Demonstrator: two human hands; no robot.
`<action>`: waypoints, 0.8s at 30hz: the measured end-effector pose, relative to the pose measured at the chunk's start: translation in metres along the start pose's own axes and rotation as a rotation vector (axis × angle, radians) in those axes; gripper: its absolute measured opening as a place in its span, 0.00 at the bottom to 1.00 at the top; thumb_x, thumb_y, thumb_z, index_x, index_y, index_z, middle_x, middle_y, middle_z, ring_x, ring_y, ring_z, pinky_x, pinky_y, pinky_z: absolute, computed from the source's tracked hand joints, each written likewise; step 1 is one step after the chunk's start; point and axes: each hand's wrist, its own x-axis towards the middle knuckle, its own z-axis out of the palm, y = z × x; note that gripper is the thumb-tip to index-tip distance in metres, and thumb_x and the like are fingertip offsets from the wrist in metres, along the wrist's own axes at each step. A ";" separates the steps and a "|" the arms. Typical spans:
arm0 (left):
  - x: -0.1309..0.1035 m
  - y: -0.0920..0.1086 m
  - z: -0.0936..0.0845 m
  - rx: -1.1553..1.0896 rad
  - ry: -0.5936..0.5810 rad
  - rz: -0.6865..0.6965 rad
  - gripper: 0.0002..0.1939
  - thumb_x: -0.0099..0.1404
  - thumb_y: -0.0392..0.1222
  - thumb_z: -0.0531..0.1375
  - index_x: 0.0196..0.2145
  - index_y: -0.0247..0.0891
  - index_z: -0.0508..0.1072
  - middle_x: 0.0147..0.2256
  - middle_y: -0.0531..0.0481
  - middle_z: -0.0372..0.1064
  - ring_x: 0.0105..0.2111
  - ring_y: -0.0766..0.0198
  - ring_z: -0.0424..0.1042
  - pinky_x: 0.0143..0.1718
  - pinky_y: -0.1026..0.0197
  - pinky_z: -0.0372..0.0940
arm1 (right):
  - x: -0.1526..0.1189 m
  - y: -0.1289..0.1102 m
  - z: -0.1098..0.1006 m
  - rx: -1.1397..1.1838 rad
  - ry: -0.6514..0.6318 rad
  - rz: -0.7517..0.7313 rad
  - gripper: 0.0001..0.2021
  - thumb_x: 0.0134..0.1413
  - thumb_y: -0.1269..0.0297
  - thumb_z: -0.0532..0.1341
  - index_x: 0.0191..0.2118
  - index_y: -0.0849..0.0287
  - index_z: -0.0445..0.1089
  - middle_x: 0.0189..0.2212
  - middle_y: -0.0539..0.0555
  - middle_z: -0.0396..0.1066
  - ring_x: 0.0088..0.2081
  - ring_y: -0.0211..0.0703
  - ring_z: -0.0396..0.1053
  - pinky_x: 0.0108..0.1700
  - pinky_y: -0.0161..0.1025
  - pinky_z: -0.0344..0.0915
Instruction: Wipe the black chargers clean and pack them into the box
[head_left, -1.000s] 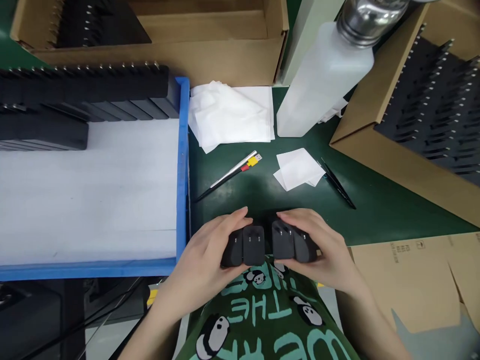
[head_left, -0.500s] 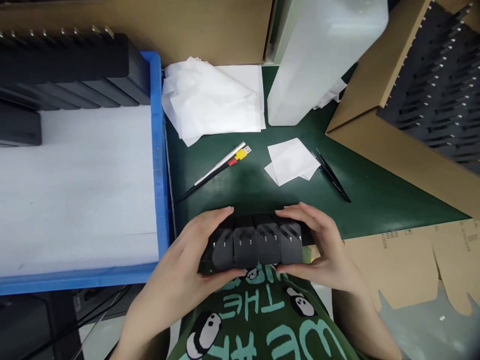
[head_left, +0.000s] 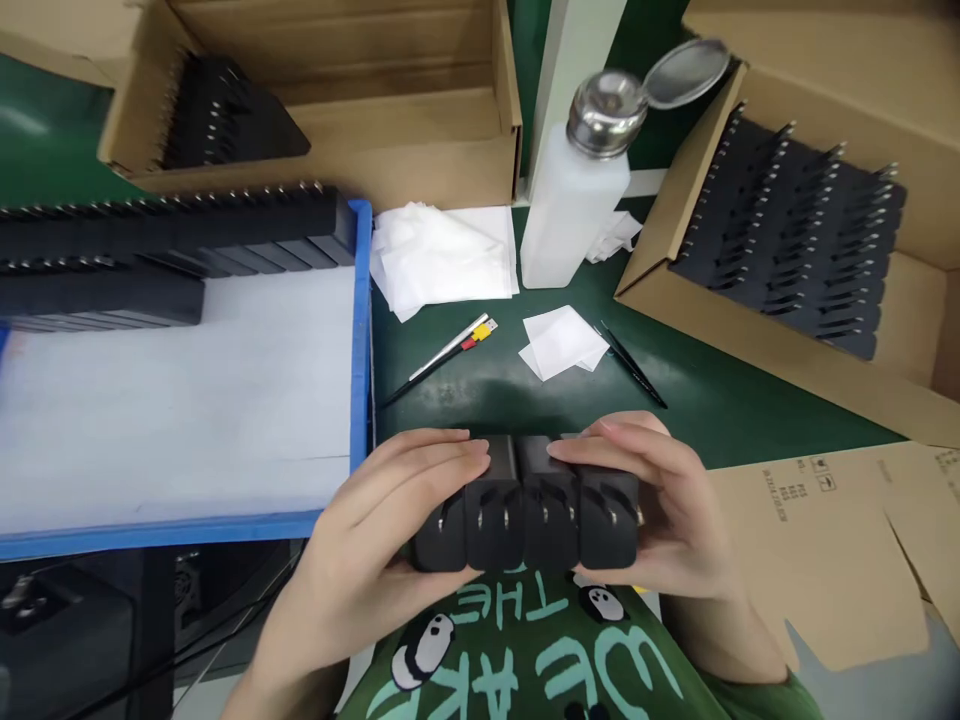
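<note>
A side-by-side row of several black plug-in power adapters (head_left: 551, 515) is held between my hands, just in front of my chest. Their metal prongs face toward me. My left hand (head_left: 382, 510) wraps the left end, fingers on top and thumb underneath. At the other end, my right hand (head_left: 660, 500) grips in the same way. Beyond them on the green table lie folded white paper pieces (head_left: 564, 340), black tweezers (head_left: 636, 368), and a silver pen-like stick (head_left: 450, 345) beside a black cable with a yellow USB plug (head_left: 484, 330).
At left, a blue-rimmed tray (head_left: 361, 350) holds rows of adapters. An open carton (head_left: 667, 290) at right contains more adapters, as does the carton (head_left: 405, 180) at the back. A pump bottle (head_left: 566, 210) stands near white wipes (head_left: 446, 255). Flattened cardboard (head_left: 825, 550) lies at lower right.
The view has tilted up and back, showing more of the cartons and the whole bottle. Both hands still hold the adapter row, whose prong ends now face the camera more squarely.
</note>
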 end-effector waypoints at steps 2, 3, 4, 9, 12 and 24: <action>0.002 0.010 -0.006 -0.001 0.010 0.006 0.25 0.63 0.37 0.67 0.56 0.38 0.67 0.50 0.43 0.74 0.54 0.55 0.71 0.54 0.53 0.70 | 0.003 -0.012 -0.005 -0.013 0.020 -0.045 0.41 0.52 0.65 0.71 0.68 0.48 0.52 0.49 0.56 0.77 0.47 0.57 0.70 0.46 0.54 0.70; 0.003 0.014 -0.009 -0.003 0.015 0.011 0.24 0.63 0.36 0.67 0.56 0.38 0.67 0.50 0.43 0.73 0.53 0.55 0.71 0.54 0.54 0.70 | 0.004 -0.017 -0.007 -0.024 0.029 -0.060 0.40 0.53 0.65 0.70 0.68 0.48 0.52 0.49 0.56 0.77 0.46 0.57 0.70 0.45 0.54 0.70; 0.003 0.018 -0.011 -0.006 0.019 0.017 0.24 0.63 0.36 0.67 0.56 0.38 0.67 0.50 0.43 0.73 0.53 0.56 0.71 0.54 0.54 0.70 | 0.005 -0.021 -0.008 -0.038 0.037 -0.070 0.40 0.53 0.64 0.70 0.68 0.48 0.52 0.49 0.56 0.77 0.46 0.57 0.70 0.44 0.54 0.71; 0.001 0.028 -0.017 -0.031 0.032 0.005 0.26 0.61 0.37 0.69 0.55 0.39 0.67 0.50 0.45 0.74 0.53 0.58 0.70 0.55 0.55 0.69 | 0.008 -0.032 -0.010 -0.065 0.062 -0.092 0.39 0.52 0.59 0.71 0.67 0.48 0.54 0.47 0.56 0.78 0.44 0.58 0.70 0.44 0.54 0.70; -0.001 0.032 -0.019 -0.046 0.038 -0.013 0.27 0.60 0.39 0.70 0.55 0.40 0.67 0.49 0.46 0.74 0.52 0.57 0.71 0.53 0.56 0.70 | 0.011 -0.035 -0.009 -0.042 0.071 -0.108 0.38 0.51 0.58 0.72 0.65 0.49 0.56 0.46 0.57 0.78 0.42 0.56 0.71 0.44 0.55 0.69; -0.007 0.034 -0.020 0.038 0.099 0.016 0.23 0.63 0.41 0.67 0.53 0.40 0.67 0.48 0.45 0.75 0.52 0.56 0.72 0.53 0.55 0.70 | 0.020 -0.038 -0.006 -0.083 0.058 -0.174 0.36 0.53 0.54 0.71 0.64 0.51 0.57 0.44 0.57 0.79 0.40 0.53 0.72 0.46 0.51 0.68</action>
